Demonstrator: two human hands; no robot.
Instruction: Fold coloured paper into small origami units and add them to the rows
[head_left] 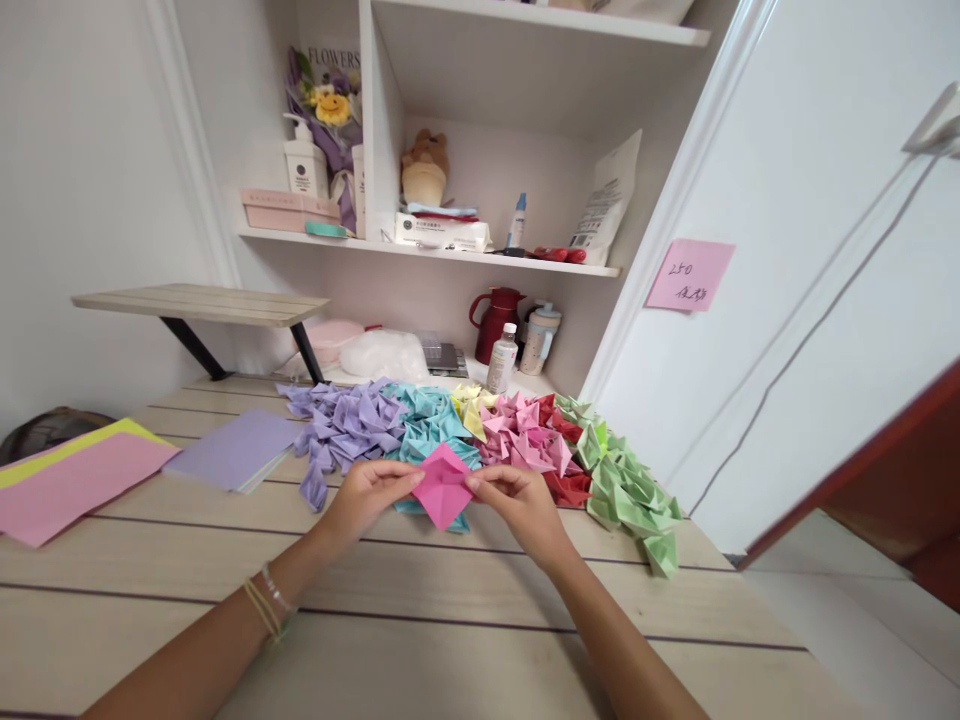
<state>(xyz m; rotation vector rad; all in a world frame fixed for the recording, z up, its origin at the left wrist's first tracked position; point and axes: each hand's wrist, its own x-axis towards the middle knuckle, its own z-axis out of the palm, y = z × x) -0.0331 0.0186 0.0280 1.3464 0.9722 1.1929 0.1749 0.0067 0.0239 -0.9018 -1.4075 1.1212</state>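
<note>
A bright pink square of origami paper (442, 488), turned like a diamond and creased across its middle, is held up above the table between both hands. My left hand (375, 492) pinches its left corner between thumb and fingers. At the opposite corner my right hand (519, 503) grips it the same way. Just behind the paper lie heaps of folded paper pieces: purple (352, 425), light blue (431, 418), yellow (471, 408), pink (525, 430), red (568, 488) and light green (630, 485). The pink square partly hides the blue heap.
Flat purple sheets (232, 447) and pink sheets (90, 485) lie at the left of the slatted table (420, 620). A small raised shelf (202, 303) stands behind them. At the back are a white bottle (502, 360), a red jug (496, 322) and a cup (540, 340).
</note>
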